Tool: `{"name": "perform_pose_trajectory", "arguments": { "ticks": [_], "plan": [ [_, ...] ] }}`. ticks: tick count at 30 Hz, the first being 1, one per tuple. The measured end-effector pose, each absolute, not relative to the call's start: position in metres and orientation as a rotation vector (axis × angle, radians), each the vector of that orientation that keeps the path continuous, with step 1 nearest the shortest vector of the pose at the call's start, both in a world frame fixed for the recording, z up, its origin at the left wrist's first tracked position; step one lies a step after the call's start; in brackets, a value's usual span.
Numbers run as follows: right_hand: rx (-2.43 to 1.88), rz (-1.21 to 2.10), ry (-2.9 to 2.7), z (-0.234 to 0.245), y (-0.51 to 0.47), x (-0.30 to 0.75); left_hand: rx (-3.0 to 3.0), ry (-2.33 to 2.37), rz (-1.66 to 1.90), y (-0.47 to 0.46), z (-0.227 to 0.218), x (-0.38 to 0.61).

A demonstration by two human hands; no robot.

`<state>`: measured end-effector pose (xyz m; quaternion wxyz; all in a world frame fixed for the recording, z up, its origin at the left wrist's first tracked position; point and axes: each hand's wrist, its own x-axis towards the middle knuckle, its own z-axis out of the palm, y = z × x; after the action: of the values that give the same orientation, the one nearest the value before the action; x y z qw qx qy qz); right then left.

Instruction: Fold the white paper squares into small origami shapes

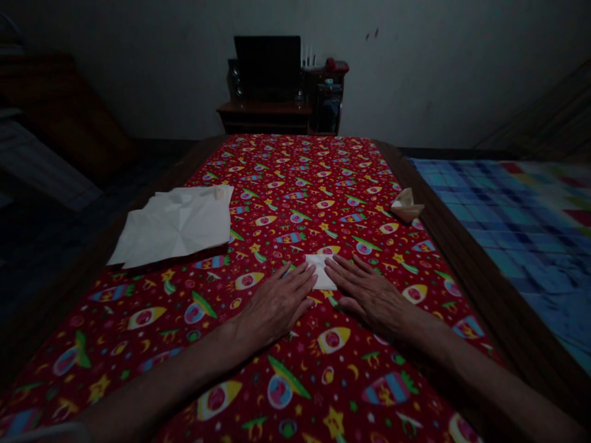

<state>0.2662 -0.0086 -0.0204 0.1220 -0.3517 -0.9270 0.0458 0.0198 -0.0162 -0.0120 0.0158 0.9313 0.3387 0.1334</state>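
Note:
A small folded white paper (321, 269) lies on the red patterned cloth (295, 184) in front of me. My left hand (273, 304) rests flat with its fingers stretched out, the fingertips touching the paper's left edge. My right hand (367, 291) lies flat as well, its fingers pressing on the paper's right side. Neither hand grips anything.
Several crumpled white sheets (178, 224) lie at the left on the cloth. A folded cream paper shape (407, 205) sits near the right edge. A blue checked mattress (521, 227) runs along the right. A dark desk with a screen (268, 80) stands against the far wall.

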Motion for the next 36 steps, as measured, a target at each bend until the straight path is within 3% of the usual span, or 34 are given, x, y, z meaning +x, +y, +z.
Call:
{"name": "perform_pose_trajectory", "arguments": {
  "ticks": [9,19,26,36],
  "plan": [
    [-0.994,0.410,-2.359,-0.024,-0.001,0.280,2.809,0.922,0.535,0.007,-0.007,0.031],
    [-0.803,0.244,-2.472,-0.020,0.024,0.267,2.699,0.784,0.633,0.020,-0.014,0.029],
    [-0.729,-0.261,-2.575,-0.021,-0.005,0.239,2.710,0.907,0.618,-0.002,-0.009,0.010],
    [-0.760,-0.115,-2.532,-0.014,-0.011,0.230,2.621,1.017,0.683,-0.024,-0.010,-0.005]
  ]
}}
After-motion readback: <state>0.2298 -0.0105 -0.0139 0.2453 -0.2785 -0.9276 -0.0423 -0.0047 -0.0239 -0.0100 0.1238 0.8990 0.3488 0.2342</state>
